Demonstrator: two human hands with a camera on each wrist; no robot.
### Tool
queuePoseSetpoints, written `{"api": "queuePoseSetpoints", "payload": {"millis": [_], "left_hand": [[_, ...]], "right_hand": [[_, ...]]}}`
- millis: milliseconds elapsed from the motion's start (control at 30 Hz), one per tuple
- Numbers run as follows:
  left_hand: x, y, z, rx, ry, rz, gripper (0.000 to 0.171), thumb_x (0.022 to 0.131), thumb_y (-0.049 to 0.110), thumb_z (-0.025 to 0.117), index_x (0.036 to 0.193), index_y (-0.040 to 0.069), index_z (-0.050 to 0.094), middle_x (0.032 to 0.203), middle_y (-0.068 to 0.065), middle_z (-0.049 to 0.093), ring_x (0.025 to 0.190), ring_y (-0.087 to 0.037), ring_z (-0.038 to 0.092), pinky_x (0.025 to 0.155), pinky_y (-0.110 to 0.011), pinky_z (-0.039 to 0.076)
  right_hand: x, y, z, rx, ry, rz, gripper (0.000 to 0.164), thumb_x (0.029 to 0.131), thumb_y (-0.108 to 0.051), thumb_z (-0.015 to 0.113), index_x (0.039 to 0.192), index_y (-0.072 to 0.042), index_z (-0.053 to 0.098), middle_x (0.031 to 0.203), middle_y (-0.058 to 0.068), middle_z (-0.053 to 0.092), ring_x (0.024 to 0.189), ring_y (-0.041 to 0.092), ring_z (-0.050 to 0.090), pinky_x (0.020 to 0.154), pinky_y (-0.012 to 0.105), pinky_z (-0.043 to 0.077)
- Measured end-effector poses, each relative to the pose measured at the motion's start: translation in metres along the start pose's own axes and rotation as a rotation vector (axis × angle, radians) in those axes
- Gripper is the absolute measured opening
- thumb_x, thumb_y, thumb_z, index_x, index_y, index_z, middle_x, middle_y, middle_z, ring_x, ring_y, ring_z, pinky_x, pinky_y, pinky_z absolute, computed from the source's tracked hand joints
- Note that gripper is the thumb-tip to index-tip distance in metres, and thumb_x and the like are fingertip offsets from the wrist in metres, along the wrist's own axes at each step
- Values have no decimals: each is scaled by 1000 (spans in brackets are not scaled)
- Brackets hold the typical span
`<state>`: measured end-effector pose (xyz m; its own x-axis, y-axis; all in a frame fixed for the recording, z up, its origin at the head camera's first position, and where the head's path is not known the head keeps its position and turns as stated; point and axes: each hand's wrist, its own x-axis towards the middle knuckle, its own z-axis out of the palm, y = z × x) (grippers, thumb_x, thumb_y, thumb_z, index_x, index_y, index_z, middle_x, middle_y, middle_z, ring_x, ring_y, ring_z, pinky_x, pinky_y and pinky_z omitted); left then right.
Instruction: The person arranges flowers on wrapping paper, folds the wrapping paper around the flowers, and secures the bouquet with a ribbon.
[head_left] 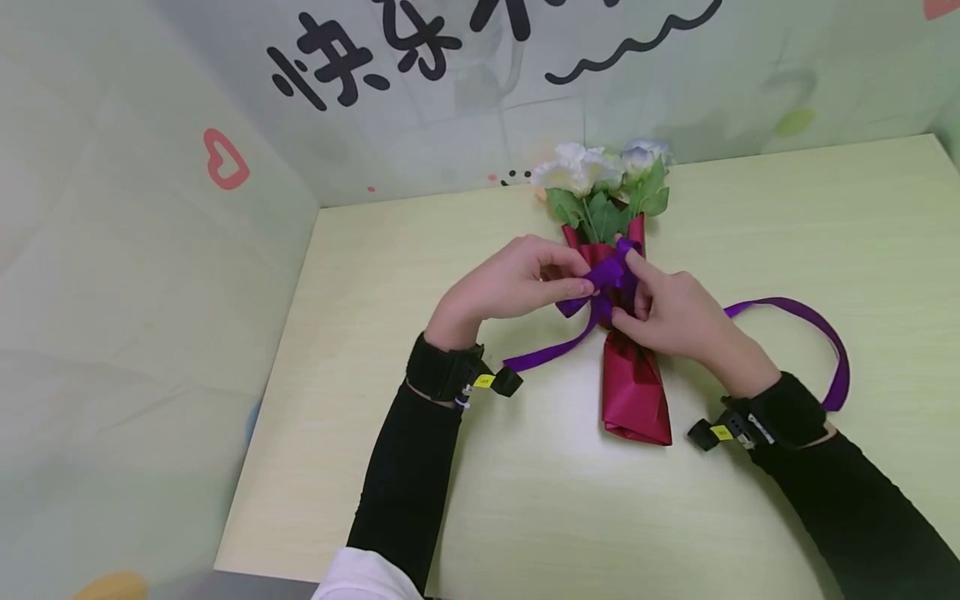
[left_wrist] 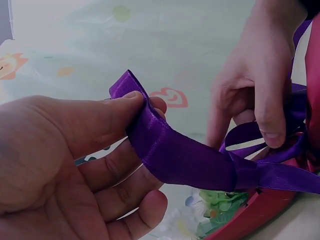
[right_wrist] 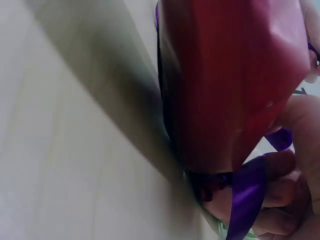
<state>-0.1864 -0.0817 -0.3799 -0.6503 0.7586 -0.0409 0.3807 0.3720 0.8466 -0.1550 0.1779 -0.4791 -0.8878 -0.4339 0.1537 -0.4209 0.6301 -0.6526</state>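
Note:
A bouquet wrapped in dark red paper (head_left: 636, 396) lies on the table, its white flowers (head_left: 577, 169) and green leaves pointing toward the wall. Around its middle runs a purple ribbon (head_left: 551, 354), knotted into a bow with loops. My left hand (head_left: 517, 279) pinches a folded ribbon loop (left_wrist: 175, 155) between thumb and index finger, while its other fingers curl loosely below. From the right side, my right hand (head_left: 675, 312) holds the ribbon at the knot, thumb low and index finger at the upper loop. In the right wrist view, the wrapping (right_wrist: 225, 80) hides part of that grip.
One ribbon tail (head_left: 832, 350) curves out over the table to the right, past the right wrist. The pale wooden table (head_left: 360, 275) meets a printed backdrop (head_left: 450, 142) behind the flowers and another at the left. Each wrist wears a black strap with a small camera.

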Motion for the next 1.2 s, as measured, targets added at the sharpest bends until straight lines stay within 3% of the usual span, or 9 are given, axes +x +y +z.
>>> {"api": "queuePoseSetpoints", "payload": {"millis": [133, 300, 400, 533, 733, 833, 1000, 1100, 1200], "left_hand": [[1, 1, 1, 5, -16, 0, 12, 107, 10, 72, 106, 0, 80, 86, -1, 65, 72, -17, 51, 66, -28, 41], [7, 1, 8, 58, -28, -11, 13, 108, 12, 72, 105, 2, 80, 83, 0, 64, 66, -16, 49, 65, -27, 41], [13, 1, 16, 128, -52, -28, 15, 109, 15, 71, 107, 4, 80, 84, 1, 66, 65, -14, 49, 65, -25, 41], [21, 3, 27, 211, -83, -55, 17, 109, 18, 70, 110, 5, 81, 88, 1, 70, 66, -12, 53, 65, -24, 44], [25, 4, 33, 230, -90, -93, 18, 109, 19, 71, 111, 5, 81, 91, 1, 73, 68, -12, 57, 65, -23, 46], [25, 2, 31, 212, -87, -85, 18, 110, 20, 70, 111, 6, 81, 90, 1, 73, 66, -12, 55, 65, -24, 44], [23, -11, 24, 171, 42, -90, 20, 111, 23, 68, 106, 8, 81, 83, 0, 70, 66, -13, 57, 64, -26, 45], [26, -24, 23, 221, 178, -179, 20, 111, 24, 67, 109, 8, 80, 90, -1, 73, 76, -14, 64, 69, -27, 49], [34, -36, 29, 302, 224, -293, 22, 110, 30, 69, 107, 11, 78, 94, 0, 74, 81, -15, 65, 72, -27, 51]], "right_hand": [[0, -3, -9, 36, -29, 60, 60, 94, -27, 80, 144, 0, 62, 66, -1, 52, 52, 15, 45, 52, 30, 33], [-6, -8, -27, 117, 77, 88, 23, 98, -22, 77, 114, -6, 82, 64, -2, 56, 53, 15, 46, 50, 28, 34], [-12, -12, -38, 244, 147, 30, 13, 100, -14, 76, 110, -8, 83, 75, -4, 66, 59, 14, 55, 51, 25, 41], [-17, -16, -47, 399, 137, -108, 17, 98, 0, 75, 112, -7, 82, 87, -6, 74, 64, 13, 63, 53, 23, 46], [-15, -14, -49, 285, 152, -218, 31, 82, 5, 90, 106, -14, 84, 81, -9, 71, 65, 7, 59, 53, 22, 42], [-15, -11, -50, 248, 151, -242, 33, 82, 7, 91, 107, -14, 85, 80, -9, 73, 65, 5, 60, 54, 20, 44], [-15, -9, -56, 203, 143, -255, 31, 84, 8, 89, 103, -16, 84, 82, -10, 75, 65, 3, 62, 55, 18, 46], [-16, -8, -60, 180, 121, -237, 29, 84, 5, 90, 101, -18, 84, 81, -11, 73, 62, 5, 59, 53, 19, 45], [-16, -9, -62, 173, 96, -222, 28, 85, 4, 90, 101, -19, 83, 81, -12, 73, 61, 6, 58, 54, 19, 44]]}}
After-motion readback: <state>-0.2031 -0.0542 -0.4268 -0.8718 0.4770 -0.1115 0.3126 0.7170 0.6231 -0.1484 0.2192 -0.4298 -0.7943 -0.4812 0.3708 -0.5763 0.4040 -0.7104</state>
